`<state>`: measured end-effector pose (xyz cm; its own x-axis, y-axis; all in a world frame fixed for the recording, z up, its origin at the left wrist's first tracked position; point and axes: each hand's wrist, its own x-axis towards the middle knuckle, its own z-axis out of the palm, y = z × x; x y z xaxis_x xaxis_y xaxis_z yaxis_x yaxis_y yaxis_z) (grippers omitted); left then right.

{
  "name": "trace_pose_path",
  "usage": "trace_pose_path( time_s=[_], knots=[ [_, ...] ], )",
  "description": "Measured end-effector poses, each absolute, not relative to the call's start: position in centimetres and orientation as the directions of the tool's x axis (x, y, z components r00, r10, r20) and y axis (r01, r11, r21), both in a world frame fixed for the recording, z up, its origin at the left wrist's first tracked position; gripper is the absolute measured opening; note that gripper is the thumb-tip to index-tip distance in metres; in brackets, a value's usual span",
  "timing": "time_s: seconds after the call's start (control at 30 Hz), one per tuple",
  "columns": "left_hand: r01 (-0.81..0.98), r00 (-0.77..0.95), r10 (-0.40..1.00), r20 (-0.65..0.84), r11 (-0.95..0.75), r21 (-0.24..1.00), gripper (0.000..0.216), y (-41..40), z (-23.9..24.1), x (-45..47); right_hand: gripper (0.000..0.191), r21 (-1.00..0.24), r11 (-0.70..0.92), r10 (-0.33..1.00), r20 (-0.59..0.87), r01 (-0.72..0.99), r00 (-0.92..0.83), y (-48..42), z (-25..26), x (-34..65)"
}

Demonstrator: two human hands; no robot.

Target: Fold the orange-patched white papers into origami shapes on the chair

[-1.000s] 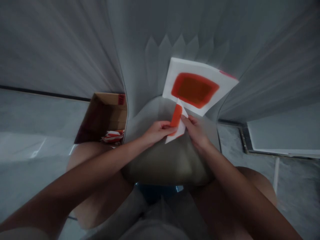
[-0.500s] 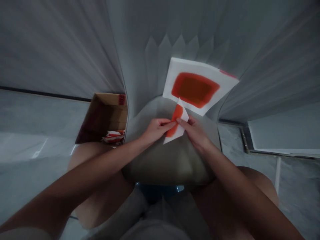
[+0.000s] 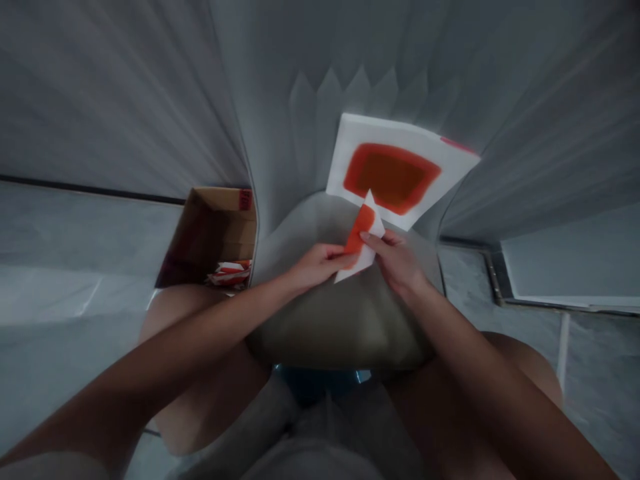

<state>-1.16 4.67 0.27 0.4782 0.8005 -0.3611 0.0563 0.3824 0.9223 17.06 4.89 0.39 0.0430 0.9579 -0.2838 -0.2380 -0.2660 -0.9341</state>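
A folded sheet of white paper with an orange-red printed patch (image 3: 361, 230) is pinched between both hands above the grey seat. My left hand (image 3: 323, 263) grips its lower left part, thumb and fingers closed on it. My right hand (image 3: 395, 257) is closed on its right edge, with the thumb lying across the face of the paper. Just beyond, a stack of white sheets (image 3: 420, 137) bearing a large orange-red square lies on the grey chair (image 3: 290, 220). The folded piece's upper tip overlaps the near edge of this stack in view.
On the floor to the left stands an open cardboard box (image 3: 207, 200) with several folded red and white paper pieces (image 3: 231, 272) inside. Grey curtains (image 3: 125, 100) hang on both sides. A dark-edged step (image 3: 500, 280) lies at the right.
Both hands have shifted slightly right with the folded paper. My left hand has slid down toward its lower part, and my right thumb has moved a little up and right.
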Motion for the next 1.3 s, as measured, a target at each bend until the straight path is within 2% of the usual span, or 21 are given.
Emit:
trace_pose_path(
  time_s=[0.27,0.37,0.47,0.63,0.83,0.93,1.1,1.3],
  knots=[
    [0.027,0.498,0.808,-0.316,0.35,0.936,0.043,4.9,0.5,-1.4,0.028,-0.946,-0.193,0.966,-0.23,-0.261,0.116,5.0,0.3,17.3],
    [0.067,0.514,0.794,-0.325,0.341,0.938,0.041,5.2,1.1,-1.6,0.03,-0.962,-0.183,0.966,-0.214,-0.201,0.147,5.4,0.3,18.0],
    [0.057,0.459,0.822,-0.337,0.351,0.935,0.04,5.9,1.7,-2.0,0.032,-0.972,-0.198,0.966,-0.215,-0.126,0.141,5.7,0.2,19.1],
    [-0.153,0.218,0.882,-0.418,0.453,0.878,0.039,6.9,1.7,-2.5,0.036,-0.947,-0.27,0.947,-0.294,-0.176,0.131,5.7,0.6,20.3],
    [-0.333,0.186,0.827,-0.53,0.561,0.758,0.033,6.1,0.9,-1.8,0.042,-0.95,-0.207,0.944,-0.256,-0.236,0.205,4.7,0.6,19.3],
    [-0.321,0.218,0.822,-0.526,0.569,0.757,0.034,5.5,0.6,-1.1,0.038,-0.961,-0.169,0.948,-0.22,-0.221,0.231,4.0,0.2,18.7],
    [-0.234,0.235,0.849,-0.474,0.522,0.82,0.038,5.3,0.5,-0.8,0.03,-0.957,-0.217,0.955,-0.249,-0.193,0.162,3.4,-0.1,18.3],
    [-0.177,0.273,0.859,-0.432,0.487,0.856,0.034,6.0,1.0,-1.5,0.038,-0.904,-0.288,0.937,-0.335,-0.317,0.102,3.6,0.7,19.0]
  ],
)
